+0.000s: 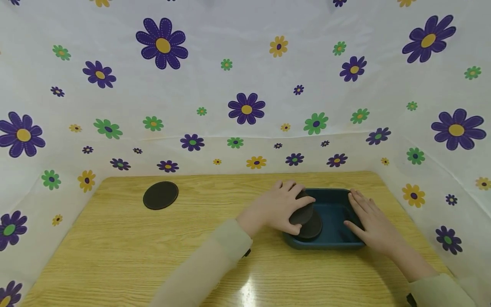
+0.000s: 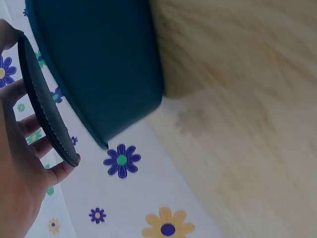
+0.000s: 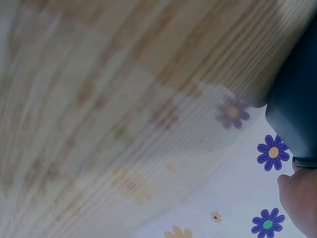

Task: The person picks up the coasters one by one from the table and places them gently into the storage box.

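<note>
In the head view my left hand (image 1: 281,209) grips a round black coaster (image 1: 303,214) by its edge, fingers on the far side and thumb on the near side. The wrist view shows this coaster (image 2: 49,106) tilted, with stitching along its rim, above the edge of a dark teal bin (image 2: 99,64). Below it, a second black coaster (image 1: 312,228) lies in the left part of the bin, partly covered by the held one. My right hand (image 1: 374,224) rests over the bin's right wall with fairly straight fingers, its thumb toward the inside.
Another round black coaster (image 1: 161,195) lies flat at the back left of the wooden table (image 1: 153,247). A white cloth with printed flowers (image 1: 245,76) hangs behind the table and along both sides. The bin stands at the table's right.
</note>
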Motion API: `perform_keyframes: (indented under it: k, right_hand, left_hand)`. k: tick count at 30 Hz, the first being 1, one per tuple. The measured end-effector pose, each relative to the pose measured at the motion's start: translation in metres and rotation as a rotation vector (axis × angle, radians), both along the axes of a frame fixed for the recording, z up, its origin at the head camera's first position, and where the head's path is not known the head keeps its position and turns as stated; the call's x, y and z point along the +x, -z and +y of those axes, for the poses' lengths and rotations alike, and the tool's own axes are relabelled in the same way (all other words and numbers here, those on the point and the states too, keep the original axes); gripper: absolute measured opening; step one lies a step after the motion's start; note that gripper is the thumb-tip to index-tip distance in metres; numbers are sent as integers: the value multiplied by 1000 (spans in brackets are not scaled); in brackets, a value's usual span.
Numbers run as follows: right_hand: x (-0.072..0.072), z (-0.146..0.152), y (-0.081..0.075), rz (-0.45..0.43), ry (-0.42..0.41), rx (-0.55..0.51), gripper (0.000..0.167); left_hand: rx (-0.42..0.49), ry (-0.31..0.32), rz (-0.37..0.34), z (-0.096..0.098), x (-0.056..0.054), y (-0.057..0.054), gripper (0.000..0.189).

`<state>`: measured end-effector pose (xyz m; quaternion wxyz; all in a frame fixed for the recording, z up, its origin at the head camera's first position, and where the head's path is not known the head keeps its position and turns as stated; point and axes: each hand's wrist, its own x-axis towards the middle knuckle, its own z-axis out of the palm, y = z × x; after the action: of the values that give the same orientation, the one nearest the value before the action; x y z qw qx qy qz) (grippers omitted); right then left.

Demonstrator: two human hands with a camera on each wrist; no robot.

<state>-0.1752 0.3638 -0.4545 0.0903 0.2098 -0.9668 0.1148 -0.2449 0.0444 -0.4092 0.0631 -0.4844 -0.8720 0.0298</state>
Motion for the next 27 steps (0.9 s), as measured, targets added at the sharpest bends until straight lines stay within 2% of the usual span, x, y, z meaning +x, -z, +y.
perform_keyframes:
  k: [7, 16, 22, 27]
  right_hand:
    - [-1, 1, 1, 2, 2, 0, 81]
    - [-1, 0, 1, 5, -4, -14, 82]
    - [-1, 0, 3, 16, -5, 0, 81]
    - [-2, 1, 3, 21, -4, 4, 82]
  left_hand:
    - [-56, 24, 13, 21, 3, 11, 79]
    - [-105, -5, -11, 39, 4, 23, 76]
    - [-142, -26, -18, 42, 4, 30, 73]
    - [-138, -27, -8, 40, 5, 31, 68]
